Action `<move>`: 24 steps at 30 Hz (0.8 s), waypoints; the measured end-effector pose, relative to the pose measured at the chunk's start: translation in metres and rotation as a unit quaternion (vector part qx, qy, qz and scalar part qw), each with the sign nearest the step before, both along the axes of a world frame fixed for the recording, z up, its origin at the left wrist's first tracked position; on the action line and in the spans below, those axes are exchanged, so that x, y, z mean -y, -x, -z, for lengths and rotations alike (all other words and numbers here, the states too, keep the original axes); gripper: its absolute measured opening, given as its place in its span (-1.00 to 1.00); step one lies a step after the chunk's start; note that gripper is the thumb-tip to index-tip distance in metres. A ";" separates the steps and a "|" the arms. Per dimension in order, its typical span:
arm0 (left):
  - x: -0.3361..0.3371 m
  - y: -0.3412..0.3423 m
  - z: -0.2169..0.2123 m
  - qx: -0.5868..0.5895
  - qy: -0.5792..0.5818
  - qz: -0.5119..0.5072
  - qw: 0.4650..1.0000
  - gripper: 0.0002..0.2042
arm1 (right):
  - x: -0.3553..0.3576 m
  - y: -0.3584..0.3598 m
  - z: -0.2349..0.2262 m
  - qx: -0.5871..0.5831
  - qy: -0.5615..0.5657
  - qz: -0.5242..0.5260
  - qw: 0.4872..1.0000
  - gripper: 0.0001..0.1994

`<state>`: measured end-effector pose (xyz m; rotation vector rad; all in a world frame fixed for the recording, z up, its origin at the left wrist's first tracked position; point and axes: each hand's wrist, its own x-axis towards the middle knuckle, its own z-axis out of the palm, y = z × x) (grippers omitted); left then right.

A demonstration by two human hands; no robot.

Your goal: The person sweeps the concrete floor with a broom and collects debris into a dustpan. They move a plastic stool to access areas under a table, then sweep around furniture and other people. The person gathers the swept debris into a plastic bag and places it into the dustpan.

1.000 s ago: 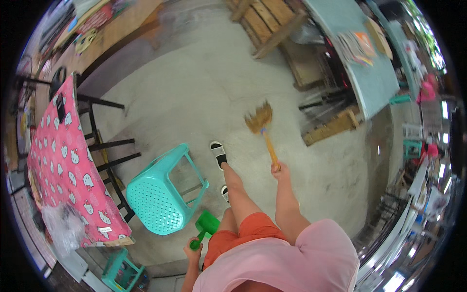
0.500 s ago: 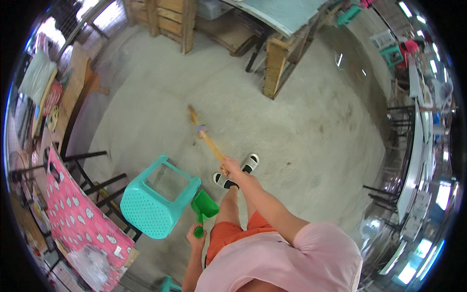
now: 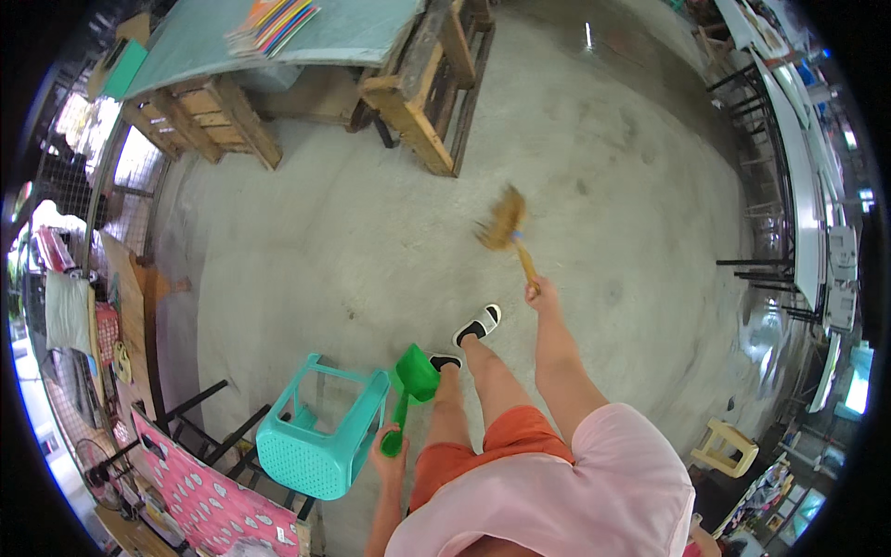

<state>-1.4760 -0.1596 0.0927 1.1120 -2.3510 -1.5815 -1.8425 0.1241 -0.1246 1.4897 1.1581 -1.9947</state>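
Observation:
My right hand (image 3: 542, 293) is stretched forward, closed round the yellowish handle of a straw hand broom (image 3: 504, 221). The bristles are over the concrete floor and smeared by motion. I cannot tell whether they touch it. At my left side, my left hand (image 3: 382, 444) grips the handle of a green plastic dustpan (image 3: 418, 376). Its scoop points forward, near my left foot. A turquoise plastic stool (image 3: 311, 462) with a perforated seat stands just left of the dustpan.
A wooden table (image 3: 408, 116) with a pale green top carries a stack of colourful booklets (image 3: 271, 26) ahead. A pink patterned board (image 3: 209, 492) with black legs is at the lower left. Long white tables (image 3: 789, 186) line the right. A cream stool (image 3: 724, 448) sits behind right.
My right hand has swung the broom to the right, turning its bristles broadside. The view has turned, showing more of the table ahead. The dustpan stays in my left hand.

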 end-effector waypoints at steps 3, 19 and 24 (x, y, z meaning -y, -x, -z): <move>-0.005 0.032 -0.004 0.044 0.015 0.057 0.997 -0.77 | -0.056 -0.040 -0.031 -0.019 -0.077 -0.008 0.997 -0.94; -0.018 0.252 0.000 -0.079 0.078 0.173 0.979 -0.73 | -0.060 -0.030 -0.039 0.028 0.172 -0.081 0.981 -0.85; -0.028 0.310 0.002 -0.099 0.059 0.230 0.966 -0.73 | -0.134 -0.064 -0.027 0.033 0.155 0.039 0.987 -0.91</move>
